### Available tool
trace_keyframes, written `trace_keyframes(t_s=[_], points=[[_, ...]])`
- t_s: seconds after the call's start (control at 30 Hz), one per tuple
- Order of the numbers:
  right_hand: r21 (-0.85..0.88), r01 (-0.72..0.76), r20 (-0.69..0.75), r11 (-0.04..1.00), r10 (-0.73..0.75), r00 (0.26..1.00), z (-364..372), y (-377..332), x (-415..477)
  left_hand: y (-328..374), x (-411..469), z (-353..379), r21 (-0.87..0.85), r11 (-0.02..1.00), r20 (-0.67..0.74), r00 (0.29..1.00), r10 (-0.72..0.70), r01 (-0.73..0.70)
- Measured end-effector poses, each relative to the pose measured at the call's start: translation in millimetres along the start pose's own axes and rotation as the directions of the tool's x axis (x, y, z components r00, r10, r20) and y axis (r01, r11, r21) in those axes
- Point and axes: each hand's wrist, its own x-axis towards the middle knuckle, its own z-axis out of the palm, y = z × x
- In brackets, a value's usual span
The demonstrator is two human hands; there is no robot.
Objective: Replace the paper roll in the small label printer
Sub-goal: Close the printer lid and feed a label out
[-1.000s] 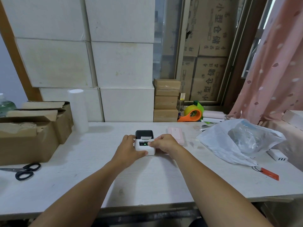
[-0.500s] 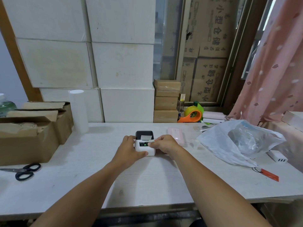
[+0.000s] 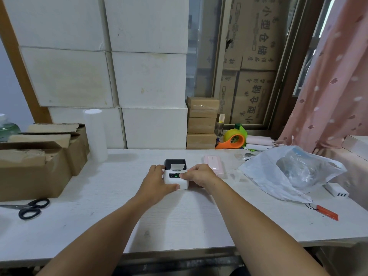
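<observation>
A small white label printer (image 3: 176,177) sits near the middle of the white tabletop (image 3: 179,222), its long axis running away from the person, with a paper strip showing in its dark far end. The left hand (image 3: 157,182) cups its left side, fingers curled against the casing. The right hand (image 3: 200,174) reaches from the right, fingertips on the top panel. A pink case (image 3: 214,166) lies just beside, behind the right hand.

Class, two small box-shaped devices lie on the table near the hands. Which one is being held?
The white label printer, gripped by both hands; the pink device beside it lies untouched.
</observation>
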Motion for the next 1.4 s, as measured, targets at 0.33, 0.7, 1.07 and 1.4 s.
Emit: trace_keyframes(t_s=[0.33,0.7,1.07,1.4], points=[[-0.031,0.0,-0.005,1.0,0.0,1.0,-1,-2,-2,0,0,0,0.002,1.0,-0.001,1.0,0.0,0.0],[-0.062,-0.002,-0.033,0.998,0.0,0.999,2,-4,2,0,-1,0,0.003,1.0,-0.001,1.0,0.003,-0.003],[0.003,0.035,-0.024,0.999,-0.035,0.999,0,8,4,1,-1,-1,0.024,1.0,0.006,1.0,0.011,-0.011],[0.066,0.036,-0.014,0.997,-0.035,0.999,0,12,3,1,-3,-1,0.012,1.0,0.037,0.999,0.004,-0.004]])
